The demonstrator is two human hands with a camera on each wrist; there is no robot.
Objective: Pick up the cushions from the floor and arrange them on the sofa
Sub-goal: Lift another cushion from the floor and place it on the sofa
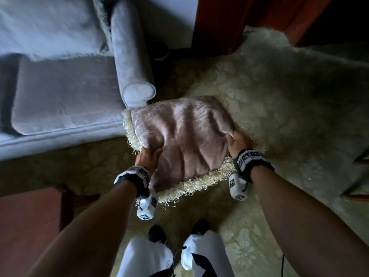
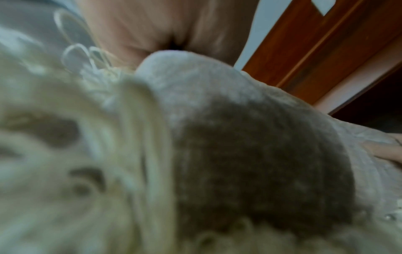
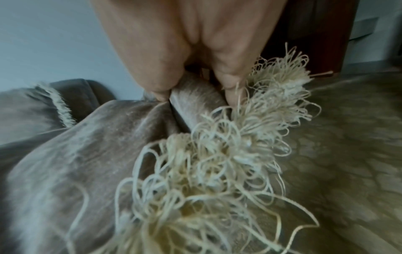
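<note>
A pinkish-beige velvet cushion (image 1: 181,138) with a cream fringe is held between both hands, just right of the sofa's arm. My left hand (image 1: 148,157) grips its near-left edge, thumb on top. My right hand (image 1: 237,142) pinches its right edge, thumb over the fabric and fingers underneath. In the right wrist view the thumb and fingers (image 3: 230,89) pinch a fold of the cushion (image 3: 87,154) beside the curly fringe (image 3: 217,163). The left wrist view is blurred; cushion fabric (image 2: 250,154) and fringe (image 2: 76,154) fill it. The grey sofa (image 1: 65,100) lies to the left.
The sofa's rolled arm (image 1: 133,62) stands right behind the cushion. A cream shaggy rug (image 1: 289,100) covers the floor to the right. Dark wooden furniture (image 1: 225,21) stands at the back, and a wooden piece (image 1: 30,216) at the lower left. My feet (image 1: 177,232) are below the cushion.
</note>
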